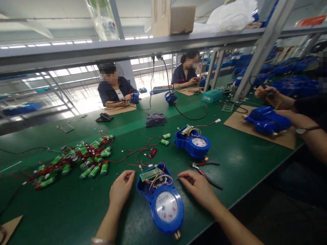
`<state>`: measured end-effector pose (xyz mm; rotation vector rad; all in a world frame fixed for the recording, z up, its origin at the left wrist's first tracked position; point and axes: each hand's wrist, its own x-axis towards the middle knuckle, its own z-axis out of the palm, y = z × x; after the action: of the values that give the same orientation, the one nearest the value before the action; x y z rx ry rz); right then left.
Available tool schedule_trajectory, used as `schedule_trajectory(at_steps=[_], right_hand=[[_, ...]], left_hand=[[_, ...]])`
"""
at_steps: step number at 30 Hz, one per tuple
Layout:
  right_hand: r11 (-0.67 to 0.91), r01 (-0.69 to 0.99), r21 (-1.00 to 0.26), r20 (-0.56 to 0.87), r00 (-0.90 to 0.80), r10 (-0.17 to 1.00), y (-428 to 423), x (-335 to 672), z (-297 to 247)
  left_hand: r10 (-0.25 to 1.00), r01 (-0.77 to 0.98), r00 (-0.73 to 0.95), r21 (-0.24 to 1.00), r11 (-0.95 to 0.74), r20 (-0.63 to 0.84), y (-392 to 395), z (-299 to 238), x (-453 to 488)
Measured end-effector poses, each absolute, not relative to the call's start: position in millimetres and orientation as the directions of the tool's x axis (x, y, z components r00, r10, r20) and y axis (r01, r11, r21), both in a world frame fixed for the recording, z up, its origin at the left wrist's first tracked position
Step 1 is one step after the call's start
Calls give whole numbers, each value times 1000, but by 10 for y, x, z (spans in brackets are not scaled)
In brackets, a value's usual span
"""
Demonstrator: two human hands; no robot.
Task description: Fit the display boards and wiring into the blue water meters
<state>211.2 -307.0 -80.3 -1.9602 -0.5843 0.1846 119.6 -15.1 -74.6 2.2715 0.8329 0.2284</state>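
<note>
While both hands rest on the green bench, a blue water meter (pixel 163 200) lies between them with its dial face up and its lid off, showing a small circuit board and coloured wires at the far end. The left hand (pixel 121 190) sits just beside the meter's left shoulder, fingers loosely curled and holding nothing; whether a fingertip touches the casing cannot be told. The right hand (pixel 198 187) lies flat-knuckled to the meter's right, fingers bent inward, also empty, its tips near the wire bundle but apart from it. The meter's brass fitting reaches almost to the near table edge (pixel 204 226), which runs diagonally up to the right, so little bench is left on the person's side of it.

Red-handled pliers (pixel 205 170) lie just past the right hand, between it and a second blue meter (pixel 194 144). Red wires with a small black module (pixel 152 152) sprawl beyond the near meter. A heap of green batteries (pixel 76 161) with red leads fills the bench well to the left. Bare green surface lies open below that heap, left of the left forearm. At the right, a co-worker's forearm (pixel 306 136) with a wristwatch rests by blue meters on a cardboard sheet (pixel 255 131).
</note>
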Motion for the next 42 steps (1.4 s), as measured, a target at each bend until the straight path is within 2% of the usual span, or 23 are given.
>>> schedule_trajectory(at_steps=[42], right_hand=[[-382,310,-870,96,868,487,-3062,2136,-800]], left_hand=[[606,461,795,688,-560,-39,-156,-778,1205]])
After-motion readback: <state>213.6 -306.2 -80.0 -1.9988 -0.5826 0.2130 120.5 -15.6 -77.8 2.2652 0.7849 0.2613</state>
